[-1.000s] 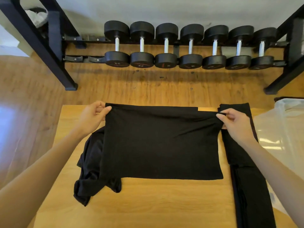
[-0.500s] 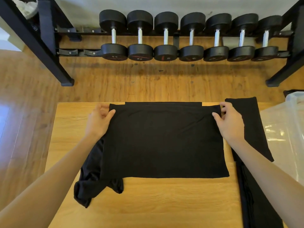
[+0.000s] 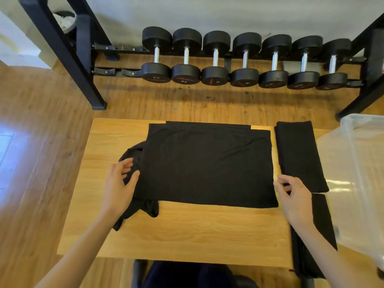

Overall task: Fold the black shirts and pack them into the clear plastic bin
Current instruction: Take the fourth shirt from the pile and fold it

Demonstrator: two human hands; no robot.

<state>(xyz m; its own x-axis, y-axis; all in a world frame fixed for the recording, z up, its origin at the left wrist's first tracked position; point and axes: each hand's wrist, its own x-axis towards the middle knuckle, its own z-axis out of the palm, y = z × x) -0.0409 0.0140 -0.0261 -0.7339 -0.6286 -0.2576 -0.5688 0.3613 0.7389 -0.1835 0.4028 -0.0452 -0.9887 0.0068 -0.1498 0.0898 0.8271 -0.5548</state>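
Observation:
A black shirt [image 3: 207,163] lies folded in half and flat on the wooden table [image 3: 187,231]. Its sleeve [image 3: 133,161] bunches out at the left side. My left hand [image 3: 119,190] hovers over that sleeve with relaxed fingers, holding nothing. My right hand [image 3: 295,196] is at the shirt's right front corner, fingers loosely curled and empty. A folded black shirt [image 3: 297,154] lies at the table's right edge, with another black garment [image 3: 320,225] in front of it. The clear plastic bin [image 3: 361,163] stands to the right of the table.
A black rack [image 3: 83,65] with several dumbbells [image 3: 216,59] stands on the wooden floor beyond the table. A dark chair or lap [image 3: 187,273] shows below the table's front edge.
Both hands let go of the shirt's far edge and drew back toward me. The left now sits over the sleeve and the right by the front right corner.

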